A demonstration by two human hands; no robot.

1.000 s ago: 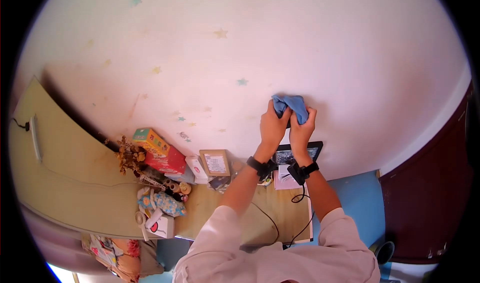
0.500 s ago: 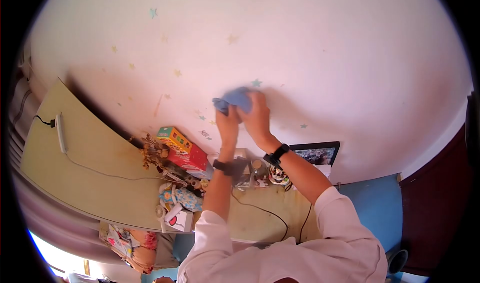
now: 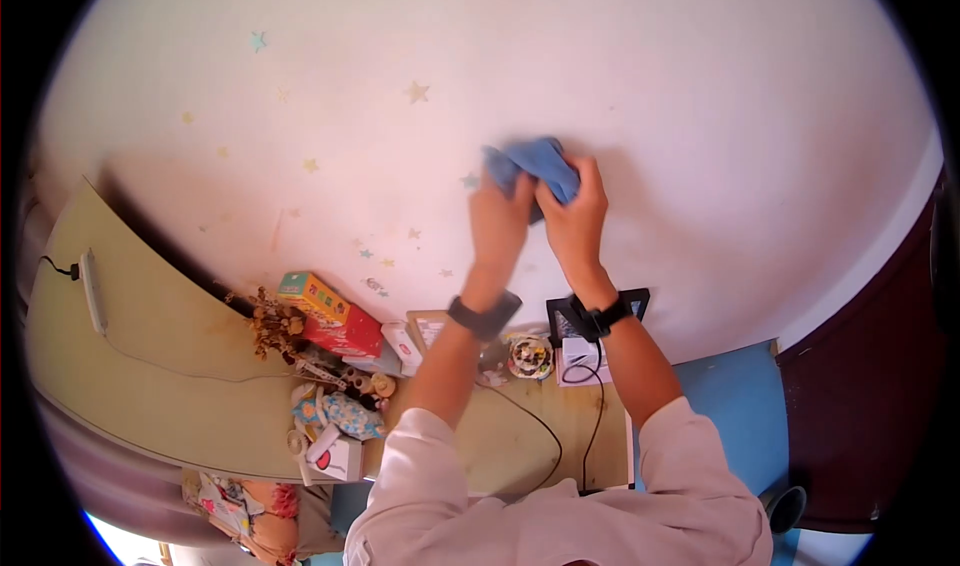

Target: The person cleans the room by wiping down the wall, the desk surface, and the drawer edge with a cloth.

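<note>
A crumpled blue cloth (image 3: pixel 540 161) is bunched between both hands, up against the pale wall (image 3: pixel 700 96). My left hand (image 3: pixel 499 224) grips the cloth's left end, its fingers somewhat blurred. At the cloth's right end, my right hand (image 3: pixel 577 212) has its fingers wrapped round the fabric. A small dark patch shows below the cloth, between the hands; what it is I cannot make out. Faded star stickers mark the wall, among them a teal one (image 3: pixel 470 181) right beside my left hand and a beige one (image 3: pixel 417 92) higher up.
Below the hands is a wooden desk (image 3: pixel 500 426) with a black-framed picture (image 3: pixel 638 304), a jar of colourful bits (image 3: pixel 530 356) and cables. A red box (image 3: pixel 345 334), dried flowers (image 3: pixel 272 324) and a floral item (image 3: pixel 345 415) stand at left. A power strip (image 3: pixel 93 291) lies on the pale panel.
Both hands and the cloth moved left across the wall, then back to the right and slightly up. The camera view shifted along with them.
</note>
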